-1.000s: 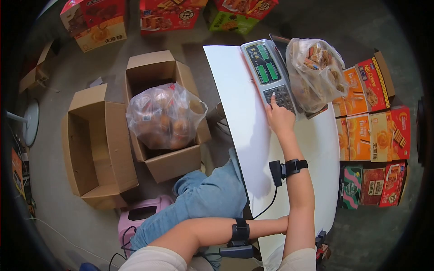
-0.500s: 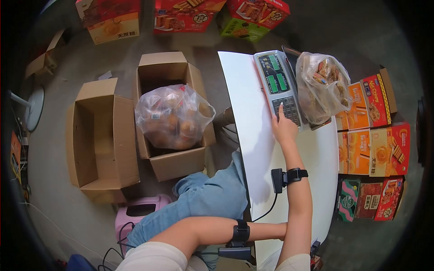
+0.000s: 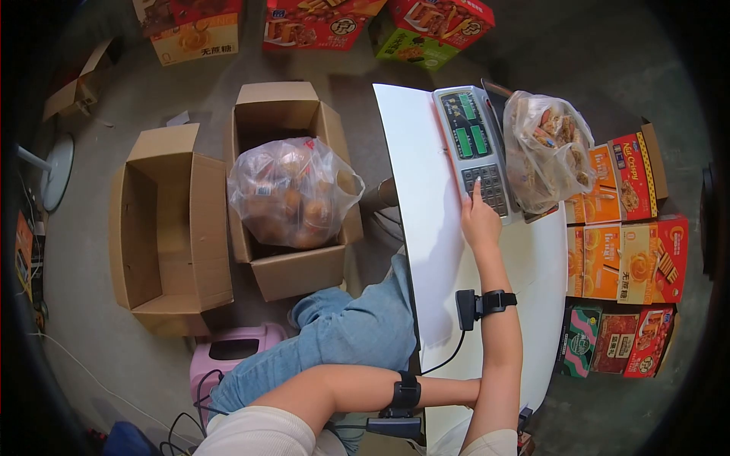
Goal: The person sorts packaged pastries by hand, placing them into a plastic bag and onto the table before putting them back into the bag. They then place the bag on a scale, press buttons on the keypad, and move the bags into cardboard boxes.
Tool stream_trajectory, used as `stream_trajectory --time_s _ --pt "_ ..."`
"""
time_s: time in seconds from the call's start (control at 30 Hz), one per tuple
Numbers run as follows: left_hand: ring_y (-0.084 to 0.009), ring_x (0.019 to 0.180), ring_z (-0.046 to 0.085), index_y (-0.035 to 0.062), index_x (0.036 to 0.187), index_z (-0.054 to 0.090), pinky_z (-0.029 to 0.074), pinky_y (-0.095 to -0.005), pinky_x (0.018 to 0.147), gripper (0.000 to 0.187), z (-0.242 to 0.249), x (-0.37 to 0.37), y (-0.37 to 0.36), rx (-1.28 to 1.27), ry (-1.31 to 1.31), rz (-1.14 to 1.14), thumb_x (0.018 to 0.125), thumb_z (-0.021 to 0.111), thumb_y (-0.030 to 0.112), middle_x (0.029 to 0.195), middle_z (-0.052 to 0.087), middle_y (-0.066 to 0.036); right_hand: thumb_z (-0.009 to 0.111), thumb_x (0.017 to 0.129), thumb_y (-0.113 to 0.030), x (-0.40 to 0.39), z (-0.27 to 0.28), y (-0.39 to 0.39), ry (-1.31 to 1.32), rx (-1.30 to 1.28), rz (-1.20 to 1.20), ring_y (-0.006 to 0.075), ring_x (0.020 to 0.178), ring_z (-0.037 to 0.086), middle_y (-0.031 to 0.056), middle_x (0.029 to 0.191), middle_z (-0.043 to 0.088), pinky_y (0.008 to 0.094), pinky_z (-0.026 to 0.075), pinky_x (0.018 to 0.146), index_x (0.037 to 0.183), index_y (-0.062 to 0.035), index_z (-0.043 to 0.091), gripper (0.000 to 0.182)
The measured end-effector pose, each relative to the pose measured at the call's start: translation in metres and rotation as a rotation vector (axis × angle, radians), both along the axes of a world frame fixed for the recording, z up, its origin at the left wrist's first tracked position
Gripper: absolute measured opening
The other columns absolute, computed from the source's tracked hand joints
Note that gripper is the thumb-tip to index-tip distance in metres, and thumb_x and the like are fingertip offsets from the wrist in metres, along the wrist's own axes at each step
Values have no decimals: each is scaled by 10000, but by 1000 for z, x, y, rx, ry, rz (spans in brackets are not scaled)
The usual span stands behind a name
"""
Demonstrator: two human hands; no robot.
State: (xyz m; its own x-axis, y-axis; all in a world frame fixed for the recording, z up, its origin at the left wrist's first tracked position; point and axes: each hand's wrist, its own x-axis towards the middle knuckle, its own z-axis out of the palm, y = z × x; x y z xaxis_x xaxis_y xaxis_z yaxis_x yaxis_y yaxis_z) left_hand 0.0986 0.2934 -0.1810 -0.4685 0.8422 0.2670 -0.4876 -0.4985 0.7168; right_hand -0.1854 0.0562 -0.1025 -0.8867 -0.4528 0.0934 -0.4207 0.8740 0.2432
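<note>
**A:** ok so what's being done by the right hand (image 3: 480, 222) here? It's seen right of centre in the frame.

**B:** One index finger (image 3: 476, 190) is stretched out and pressed onto the keypad (image 3: 487, 186) of the weighing scale (image 3: 473, 148). The other fingers are curled in, nothing is gripped. A black wrist strap (image 3: 487, 302) is worn further down that arm.

**A:** And the scale itself?

**B:** It's set on the far end of the white table (image 3: 426, 197), upper middle of the frame. Green displays (image 3: 465, 125) are lit above the keypad. A clear plastic bag of snacks (image 3: 549, 156) is rested on the scale's platform, just right of the keypad, well clear of the finger.

**A:** Left hand?

**B:** The left hand itself is hidden behind the right arm at the bottom of the frame, so open or closed can't be told. Only the forearm is seen, with its own black strap (image 3: 405, 391), laid across toward the table's near edge.

**A:** What's around all that?

**B:** Left of the table, a cardboard box (image 3: 293, 266) is filled by a big clear bag of packaged goods (image 3: 293, 194). Another open carton (image 3: 171, 228) is placed just beside it, further left. Colourful biscuit boxes (image 3: 627, 243) are lined up on the floor at the right edge, more (image 3: 315, 19) along the top. A pink stool (image 3: 232, 357) and a denim-clad knee (image 3: 350, 330) are seen lower centre.
</note>
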Motion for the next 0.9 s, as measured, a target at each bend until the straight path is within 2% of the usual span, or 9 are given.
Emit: stream_trajectory --time_s 0.2,0.53,0.6,0.9 --pt "-189 952 487 119 1197 489 410 -313 798 339 -1 -1 -7 -20 27 13 893 470 268 1121 531 -38 379 904 -322 -8 2 -2 -53 44 -62 355 626 618 203 661 613 460 492 603 1330 -99 393 482" --pt "-210 1009 479 130 1245 463 395 -320 861 371 -13 -1 5 -76 68 39 902 434 269 1191 513 -48 347 923 -326 -9 1 -1 -112 6 -106 366 656 616 216 688 614 463 486 630 1349 -150 368 461" --pt "-200 1013 472 136 1239 469 386 -312 861 370 -15 -3 12 -274 371 27 918 391 302 1182 517 -36 355 922 -319 -11 -2 1 -96 -7 -111 368 660 614 213 694 614 460 482 638 1355 -169 359 458" --pt "-186 1024 468 123 1234 470 386 -314 864 368 -3 -8 -8 -167 260 118 908 427 287 1181 517 -36 372 915 -296 -11 0 3 -101 -105 -62 387 677 607 233 708 611 474 476 649 1302 -135 439 424"
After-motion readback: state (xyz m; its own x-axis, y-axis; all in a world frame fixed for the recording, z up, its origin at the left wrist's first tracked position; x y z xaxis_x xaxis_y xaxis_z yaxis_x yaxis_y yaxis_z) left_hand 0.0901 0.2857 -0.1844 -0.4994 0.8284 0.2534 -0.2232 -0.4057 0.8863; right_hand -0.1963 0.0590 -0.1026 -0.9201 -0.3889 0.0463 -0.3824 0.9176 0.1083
